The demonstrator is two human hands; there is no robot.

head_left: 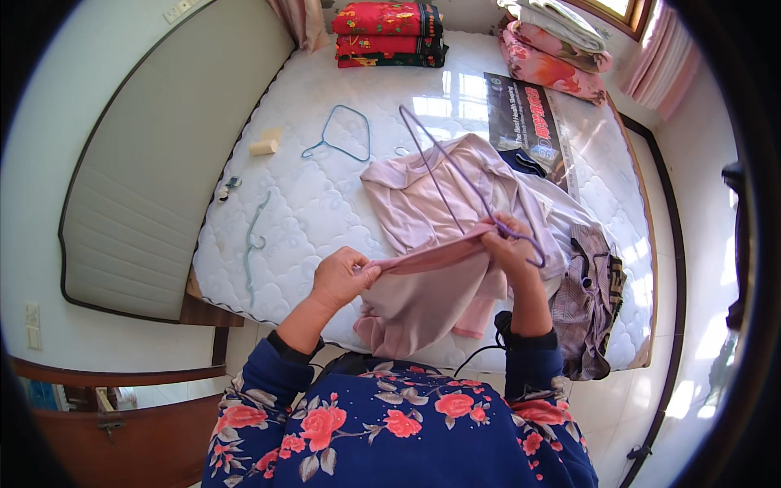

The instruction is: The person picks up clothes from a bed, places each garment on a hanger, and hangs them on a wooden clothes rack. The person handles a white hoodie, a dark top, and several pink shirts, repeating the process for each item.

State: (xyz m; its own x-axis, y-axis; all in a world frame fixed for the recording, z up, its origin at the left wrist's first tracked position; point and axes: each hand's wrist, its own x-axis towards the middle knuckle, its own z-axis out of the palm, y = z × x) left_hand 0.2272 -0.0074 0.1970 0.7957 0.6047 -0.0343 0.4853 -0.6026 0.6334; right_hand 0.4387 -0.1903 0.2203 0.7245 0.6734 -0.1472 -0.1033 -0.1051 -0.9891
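Observation:
My left hand (342, 276) pinches one end of the edge of a pale pink garment (427, 305), which hangs below my hands in loose folds. My right hand (511, 244) grips the other end of that edge, together with a purple wire hanger (534, 242). The hanger's hook end is by my right wrist, and its long frame slants up and away over the bed. The edge is stretched between both hands. Beyond it, a pale pink long-sleeved top (407, 199) lies spread on the white quilted mattress (325, 220).
A blue hanger (368, 134) and a pale green hanger (250, 244) lie on the mattress. Checked clothing (582, 317) lies at the right edge. Folded red bedding (390, 20) and pink floral bedding (553, 61) are stacked at the far end. A grey headboard (163, 179) stands left.

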